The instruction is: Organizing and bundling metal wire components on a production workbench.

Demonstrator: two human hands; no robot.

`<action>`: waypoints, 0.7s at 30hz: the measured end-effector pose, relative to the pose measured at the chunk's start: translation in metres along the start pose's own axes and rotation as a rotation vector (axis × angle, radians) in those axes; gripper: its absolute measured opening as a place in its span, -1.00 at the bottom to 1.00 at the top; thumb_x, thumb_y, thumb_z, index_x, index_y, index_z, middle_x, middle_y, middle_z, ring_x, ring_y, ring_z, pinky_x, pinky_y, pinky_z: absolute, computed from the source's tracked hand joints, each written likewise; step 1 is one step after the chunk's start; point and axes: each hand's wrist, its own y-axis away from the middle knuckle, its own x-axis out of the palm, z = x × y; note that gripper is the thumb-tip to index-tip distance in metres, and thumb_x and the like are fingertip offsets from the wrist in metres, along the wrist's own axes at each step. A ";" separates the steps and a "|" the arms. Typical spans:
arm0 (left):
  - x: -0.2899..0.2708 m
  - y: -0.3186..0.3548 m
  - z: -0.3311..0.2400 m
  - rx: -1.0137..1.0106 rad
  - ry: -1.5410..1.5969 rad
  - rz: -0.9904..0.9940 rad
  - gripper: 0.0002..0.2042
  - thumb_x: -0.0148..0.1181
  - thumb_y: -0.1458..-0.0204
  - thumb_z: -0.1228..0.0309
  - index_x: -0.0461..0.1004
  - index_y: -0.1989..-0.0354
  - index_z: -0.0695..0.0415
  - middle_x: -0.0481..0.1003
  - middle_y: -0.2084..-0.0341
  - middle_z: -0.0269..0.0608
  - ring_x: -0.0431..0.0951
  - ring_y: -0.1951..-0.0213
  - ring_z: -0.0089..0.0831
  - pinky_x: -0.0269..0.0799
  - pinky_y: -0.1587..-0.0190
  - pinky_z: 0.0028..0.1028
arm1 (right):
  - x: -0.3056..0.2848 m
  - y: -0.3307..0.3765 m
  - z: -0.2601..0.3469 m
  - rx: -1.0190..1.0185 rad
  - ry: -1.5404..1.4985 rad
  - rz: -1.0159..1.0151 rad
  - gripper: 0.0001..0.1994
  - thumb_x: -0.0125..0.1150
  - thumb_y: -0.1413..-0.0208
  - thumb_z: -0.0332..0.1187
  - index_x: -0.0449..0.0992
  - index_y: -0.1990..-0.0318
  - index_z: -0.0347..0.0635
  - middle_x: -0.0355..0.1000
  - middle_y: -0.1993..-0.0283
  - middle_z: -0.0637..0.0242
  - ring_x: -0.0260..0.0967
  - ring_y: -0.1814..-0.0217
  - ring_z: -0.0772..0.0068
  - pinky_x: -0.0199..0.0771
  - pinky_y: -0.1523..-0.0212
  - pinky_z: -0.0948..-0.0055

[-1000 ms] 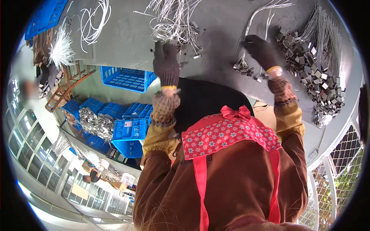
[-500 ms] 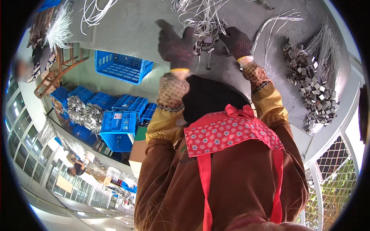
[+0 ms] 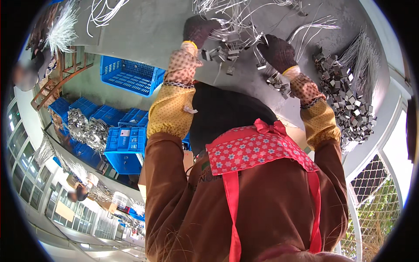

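Observation:
My left hand (image 3: 198,31), in a dark knit glove, is closed at the left edge of a tangle of thin silvery wires (image 3: 233,24). Its fingertips are partly lost among the strands. Small square metal blocks (image 3: 229,52) hang at the near side of that tangle, just right of this hand. My right hand (image 3: 279,52), gloved alike, has its fingers closed on thin wire at the tangle's right side. One metal block (image 3: 261,66) dangles just below its fingertips. More loose blocks (image 3: 279,85) lie under the right wrist.
A large heap of metal blocks with wires (image 3: 347,94) lies at the right of the grey table (image 3: 144,26). A blue crate (image 3: 131,74) stands at left; more crates (image 3: 124,146) hold silvery parts (image 3: 87,129). Two other people appear at far left.
The left hand has gone from spread and blurred to closed at the wires. My right hand has shifted right and nearer, with blocks now under its wrist. The view has moved slightly.

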 end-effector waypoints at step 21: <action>-0.012 -0.013 -0.003 -0.274 0.273 0.070 -0.62 0.38 0.22 0.22 0.60 0.27 0.23 0.59 0.52 -0.17 0.57 0.52 -0.39 0.51 0.42 -0.41 | 0.032 -0.003 -0.044 -0.160 -0.178 -0.091 -0.58 0.26 -0.08 0.06 0.58 0.26 -0.16 0.52 0.40 0.10 0.50 0.32 0.00 0.45 0.26 0.10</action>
